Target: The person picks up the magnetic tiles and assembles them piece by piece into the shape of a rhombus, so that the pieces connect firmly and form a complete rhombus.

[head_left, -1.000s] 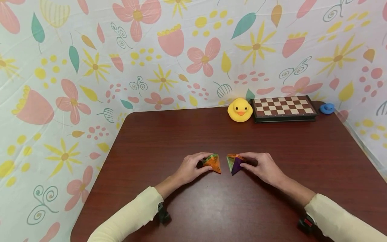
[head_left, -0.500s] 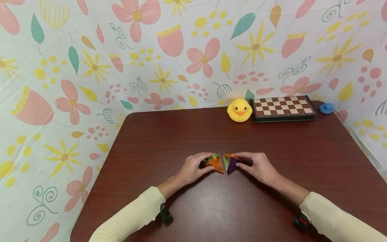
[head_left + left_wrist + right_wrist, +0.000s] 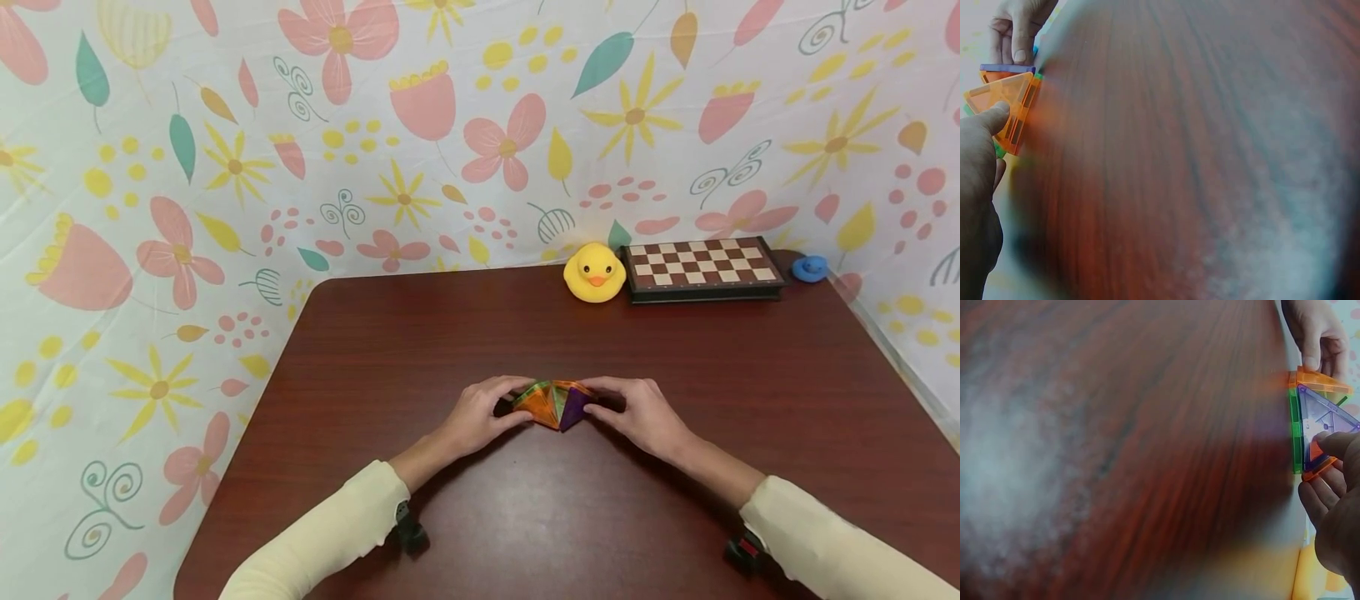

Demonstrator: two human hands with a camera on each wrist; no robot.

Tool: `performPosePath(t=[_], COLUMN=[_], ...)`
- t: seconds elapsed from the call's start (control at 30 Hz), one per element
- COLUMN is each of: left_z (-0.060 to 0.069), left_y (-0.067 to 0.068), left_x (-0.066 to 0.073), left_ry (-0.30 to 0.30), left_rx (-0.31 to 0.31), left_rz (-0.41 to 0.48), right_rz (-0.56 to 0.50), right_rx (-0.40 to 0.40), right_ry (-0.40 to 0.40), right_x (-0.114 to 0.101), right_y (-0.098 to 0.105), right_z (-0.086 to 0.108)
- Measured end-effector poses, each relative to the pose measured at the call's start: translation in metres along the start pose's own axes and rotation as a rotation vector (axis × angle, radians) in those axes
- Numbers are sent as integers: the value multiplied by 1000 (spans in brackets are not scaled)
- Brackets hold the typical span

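Observation:
Two small pyramids of translucent triangular magnetic tiles meet side by side on the table in the head view. My left hand (image 3: pixel 480 417) grips the orange and green tile pyramid (image 3: pixel 538 406), thumb on its near orange face. From the other side my right hand (image 3: pixel 651 418) holds the purple, orange and green tile pyramid (image 3: pixel 574 407), its thumb pressing the purple face. In the right wrist view, the purple triangle tile (image 3: pixel 1322 419) stands beside a green edge. The left wrist view shows the orange triangle tile (image 3: pixel 1007 94) under the left thumb. Their far faces are partly hidden.
A brown table (image 3: pixel 420 333) with a rounded left corner stands against a flowered cloth (image 3: pixel 450 150). Along its back edge sit a yellow rubber duck (image 3: pixel 595 273), a chessboard box (image 3: pixel 703 270) and a small blue duck (image 3: pixel 810 268).
Both hands have come closer together, the right hand moving left and the left hand slightly right. The gap between the two tile pyramids has closed, and they now touch.

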State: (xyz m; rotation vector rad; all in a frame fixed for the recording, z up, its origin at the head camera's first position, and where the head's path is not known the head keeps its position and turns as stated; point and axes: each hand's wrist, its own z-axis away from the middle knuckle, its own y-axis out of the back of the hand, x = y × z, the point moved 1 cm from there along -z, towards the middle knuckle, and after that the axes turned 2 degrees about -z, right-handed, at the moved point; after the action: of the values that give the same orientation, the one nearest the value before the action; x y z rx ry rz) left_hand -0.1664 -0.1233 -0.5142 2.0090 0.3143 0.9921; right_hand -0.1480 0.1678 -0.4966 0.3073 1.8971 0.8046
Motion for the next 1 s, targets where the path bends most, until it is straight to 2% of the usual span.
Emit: performPosePath(t=[0.13,0.3,0.57,1.0], left_z=[4,7,6,6], left_y=[0,0,-1,-2], left_x=[-1,-2,-1,0], left_ry=[20,19,18,37], left_rx=[-11,4,8,6], left_rz=[5,9,13,21], right_rz=[1,20,33,20], right_rx=[-10,16,70,106], right_ry=[-16,9,56,71], right_x=[1,4,5,4], right_y=[1,2,2,0], right_z=[2,4,4,4])
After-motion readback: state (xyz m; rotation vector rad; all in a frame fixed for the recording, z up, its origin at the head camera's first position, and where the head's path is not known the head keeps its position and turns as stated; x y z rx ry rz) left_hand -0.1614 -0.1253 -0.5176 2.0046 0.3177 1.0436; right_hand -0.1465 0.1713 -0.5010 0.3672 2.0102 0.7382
